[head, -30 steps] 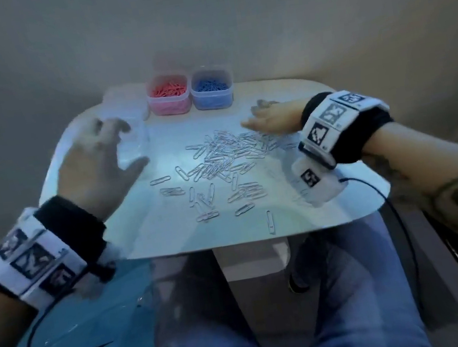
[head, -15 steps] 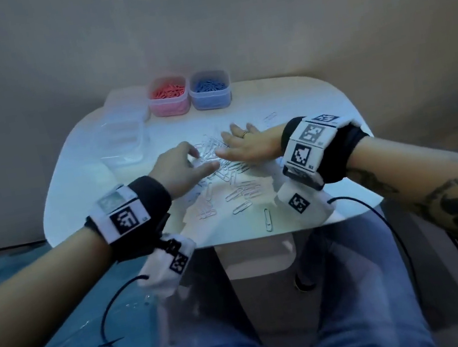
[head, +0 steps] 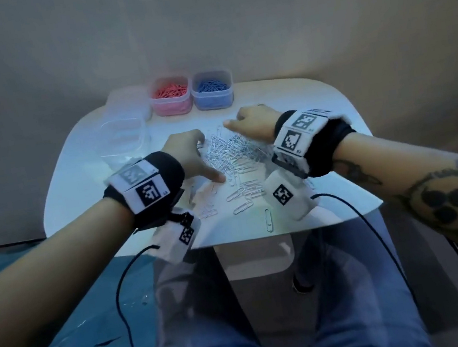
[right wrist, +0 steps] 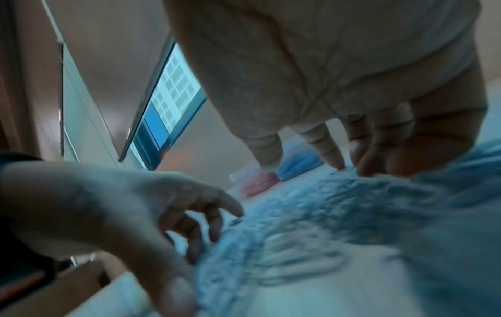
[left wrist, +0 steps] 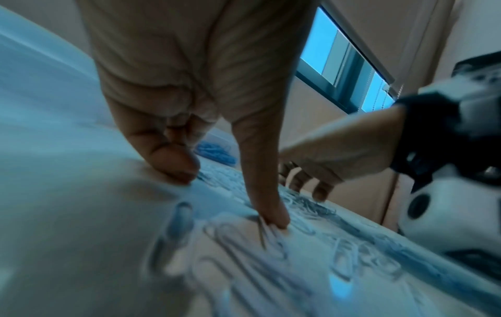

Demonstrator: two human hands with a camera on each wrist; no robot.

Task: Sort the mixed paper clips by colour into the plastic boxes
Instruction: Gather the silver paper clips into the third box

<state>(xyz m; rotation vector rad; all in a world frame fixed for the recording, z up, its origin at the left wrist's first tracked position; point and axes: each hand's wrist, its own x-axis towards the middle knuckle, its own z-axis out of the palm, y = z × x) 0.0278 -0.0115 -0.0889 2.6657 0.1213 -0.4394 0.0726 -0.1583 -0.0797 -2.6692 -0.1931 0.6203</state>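
Observation:
A heap of silver paper clips (head: 231,155) lies mid-table, with loose ones (head: 243,198) trailing toward the near edge. My left hand (head: 189,155) stands on the heap's left side, fingertips down on the table and thumb (left wrist: 271,216) pressing on clips. My right hand (head: 252,123) stands on the heap's far right side, its fingertips (right wrist: 333,160) on the table at the clips' edge. Neither hand holds a clip. At the back stand a box of red clips (head: 170,95) and a box of blue clips (head: 213,89).
Two clear plastic boxes (head: 125,132) stand at the table's back left, one behind the other. The white table (head: 315,99) is small with rounded corners. My knees are under its near edge. Wrist-camera cables hang off the front.
My left hand came from the clear boxes to the clips. My right hand moved toward the heap's far side. Together they have pushed the scattered clips into a tighter heap.

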